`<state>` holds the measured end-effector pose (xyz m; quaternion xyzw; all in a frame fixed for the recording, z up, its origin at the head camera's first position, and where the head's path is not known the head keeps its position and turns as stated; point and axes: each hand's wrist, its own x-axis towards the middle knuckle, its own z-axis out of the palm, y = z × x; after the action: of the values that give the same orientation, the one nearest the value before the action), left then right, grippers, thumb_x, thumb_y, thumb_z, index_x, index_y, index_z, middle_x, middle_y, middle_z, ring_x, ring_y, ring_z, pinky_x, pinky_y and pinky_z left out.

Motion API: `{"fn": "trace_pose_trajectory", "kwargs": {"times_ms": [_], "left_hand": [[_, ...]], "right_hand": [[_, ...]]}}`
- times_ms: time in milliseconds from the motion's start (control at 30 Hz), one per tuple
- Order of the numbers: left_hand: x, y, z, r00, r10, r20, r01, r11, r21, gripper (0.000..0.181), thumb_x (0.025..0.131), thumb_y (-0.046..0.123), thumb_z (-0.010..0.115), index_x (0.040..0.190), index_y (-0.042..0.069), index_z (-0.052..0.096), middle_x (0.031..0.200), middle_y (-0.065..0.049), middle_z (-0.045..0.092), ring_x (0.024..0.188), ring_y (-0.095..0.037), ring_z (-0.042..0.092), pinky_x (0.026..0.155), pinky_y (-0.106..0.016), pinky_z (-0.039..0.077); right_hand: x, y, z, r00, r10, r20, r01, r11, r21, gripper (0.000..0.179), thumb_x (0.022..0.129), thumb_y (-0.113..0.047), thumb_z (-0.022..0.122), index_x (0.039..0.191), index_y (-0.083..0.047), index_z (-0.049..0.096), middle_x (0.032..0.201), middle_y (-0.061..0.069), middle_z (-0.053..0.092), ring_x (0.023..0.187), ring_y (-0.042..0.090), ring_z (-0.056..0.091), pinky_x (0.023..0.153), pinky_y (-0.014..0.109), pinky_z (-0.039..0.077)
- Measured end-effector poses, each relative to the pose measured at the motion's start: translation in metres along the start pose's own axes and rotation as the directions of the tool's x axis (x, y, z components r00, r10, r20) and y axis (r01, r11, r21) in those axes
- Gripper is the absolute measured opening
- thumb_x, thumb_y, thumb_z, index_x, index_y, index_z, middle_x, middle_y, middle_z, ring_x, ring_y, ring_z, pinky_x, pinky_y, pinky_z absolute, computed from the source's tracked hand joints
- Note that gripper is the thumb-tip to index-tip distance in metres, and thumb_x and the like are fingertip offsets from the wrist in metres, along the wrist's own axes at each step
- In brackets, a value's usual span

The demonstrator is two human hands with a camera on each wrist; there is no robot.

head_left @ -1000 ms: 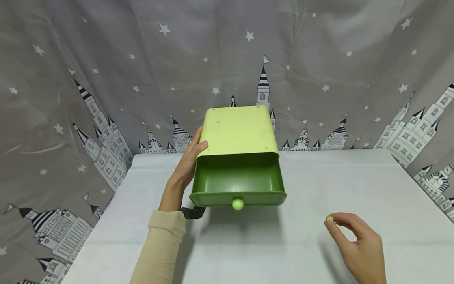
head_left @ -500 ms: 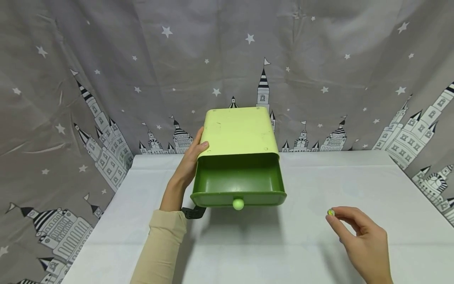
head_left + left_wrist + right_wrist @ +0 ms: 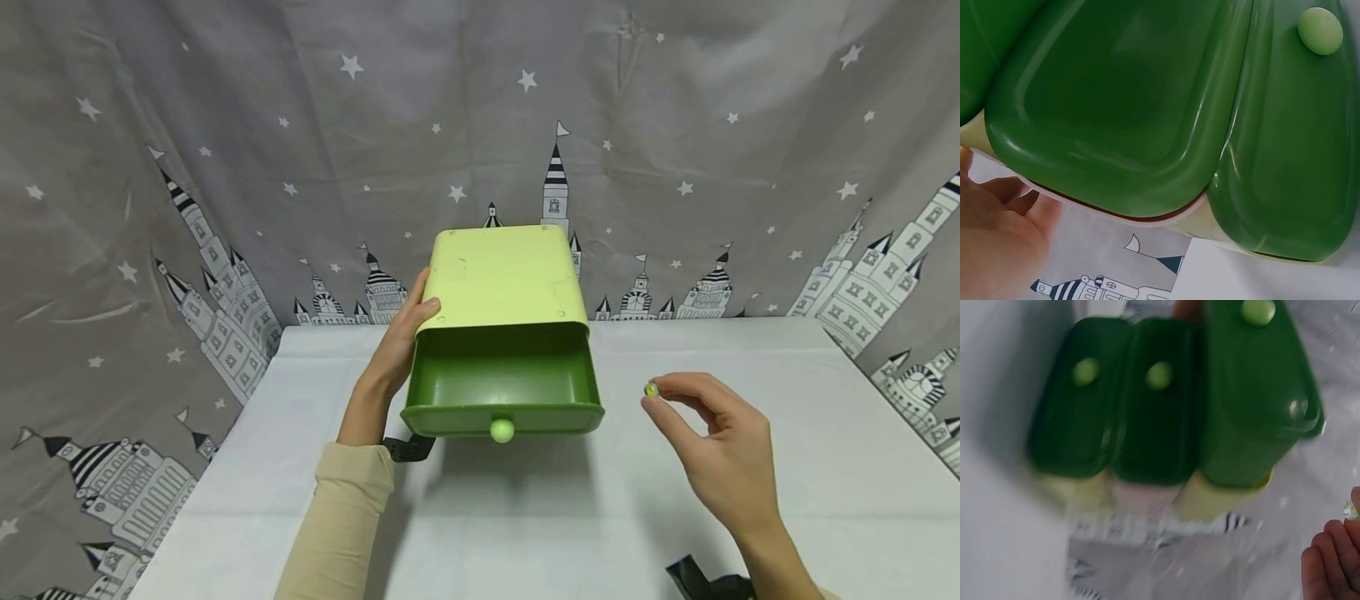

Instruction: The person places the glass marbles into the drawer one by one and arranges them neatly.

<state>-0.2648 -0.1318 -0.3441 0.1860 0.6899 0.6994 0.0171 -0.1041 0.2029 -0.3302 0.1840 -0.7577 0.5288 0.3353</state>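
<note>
A small stacked drawer cabinet (image 3: 510,275) with a pale yellow-green top stands upright mid-table. Its top drawer (image 3: 504,421), dark green with a round light-green knob (image 3: 502,431), is pulled out and nothing shows inside. My left hand (image 3: 393,350) lies against the cabinet's left side, thumb at the top edge and fingers along the side. To the right of the drawer and apart from it, my right hand (image 3: 723,446) pinches a small clear marble (image 3: 651,389) with yellow-green in it between thumb and index finger. The marble shows at the edge of the right wrist view.
Two lower drawers (image 3: 1157,419) are pushed in below the pulled-out one, seen blurred in the right wrist view. White cloth covers the table (image 3: 750,358). A grey curtain (image 3: 337,150) printed with castles and stars hangs behind and at the sides.
My right hand has risen slightly, then moved left and farther forward with the marble, closer to the pulled-out drawer. The left hand and the cabinet have stayed in place.
</note>
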Motion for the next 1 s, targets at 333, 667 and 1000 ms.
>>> {"fn": "trace_pose_trajectory", "kwargs": {"times_ms": [333, 667, 1000], "left_hand": [[-0.001, 0.003, 0.001, 0.999, 0.007, -0.032, -0.007, 1.0, -0.004, 0.075, 0.099, 0.035, 0.048, 0.161, 0.025, 0.007, 0.164, 0.009, 0.004, 0.147, -0.006, 0.005, 0.117, -0.037, 0.01], [-0.002, 0.003, 0.002, 0.999, 0.003, -0.041, -0.003, 1.0, -0.005, 0.073, 0.099, 0.034, 0.049, 0.16, 0.026, 0.01, 0.164, 0.008, 0.005, 0.147, -0.006, 0.006, 0.117, -0.036, 0.011], [-0.001, 0.003, 0.001, 1.0, 0.005, -0.029, -0.005, 1.0, -0.009, 0.073, 0.099, 0.034, 0.048, 0.16, 0.026, 0.009, 0.164, 0.009, 0.005, 0.147, -0.006, 0.006, 0.117, -0.037, 0.011]], "right_hand": [[0.033, -0.027, 0.055, 0.992, -0.088, 0.089, 0.077, 0.99, 0.117, 0.021, 0.078, 0.012, 0.075, 0.095, 0.0, 0.073, 0.091, 0.004, 0.069, 0.087, 0.014, 0.064, 0.086, 0.025, 0.051], [0.044, -0.031, 0.078, 0.984, -0.074, 0.165, 0.053, 0.99, 0.128, 0.018, 0.08, 0.005, 0.078, 0.095, -0.004, 0.074, 0.092, -0.002, 0.071, 0.087, 0.015, 0.065, 0.081, 0.03, 0.051], [0.046, -0.028, 0.08, 0.981, -0.1, 0.169, 0.083, 0.991, 0.103, 0.017, 0.079, 0.005, 0.078, 0.095, -0.001, 0.074, 0.093, 0.001, 0.071, 0.088, 0.016, 0.065, 0.081, 0.031, 0.051]]}}
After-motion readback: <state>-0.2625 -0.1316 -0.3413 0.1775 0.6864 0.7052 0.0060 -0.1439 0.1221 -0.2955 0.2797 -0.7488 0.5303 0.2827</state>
